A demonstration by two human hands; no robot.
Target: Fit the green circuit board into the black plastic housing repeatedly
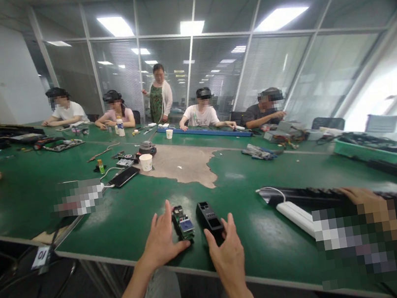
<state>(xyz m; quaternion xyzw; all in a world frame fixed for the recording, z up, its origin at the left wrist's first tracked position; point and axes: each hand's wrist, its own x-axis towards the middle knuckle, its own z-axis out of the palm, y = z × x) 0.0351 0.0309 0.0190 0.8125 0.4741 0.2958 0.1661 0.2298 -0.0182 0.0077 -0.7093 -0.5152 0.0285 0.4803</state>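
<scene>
A green circuit board with a small screen (185, 224) lies on the green table near its front edge. My left hand (163, 239) is beside its left side, fingers spread, thumb close to the board's lower end. To the right of the board lies a black plastic housing (209, 217) with rectangular openings. My right hand (226, 247) is at the housing's lower right end, thumb and fingers apart around it; whether they touch it I cannot tell. A narrow strip of table separates board and housing.
A white power strip (296, 219) and a co-worker's hand (368, 200) are at the right. A phone (124, 176) and a paper cup (146, 162) stand farther back left. Several people are across the green table (239, 175).
</scene>
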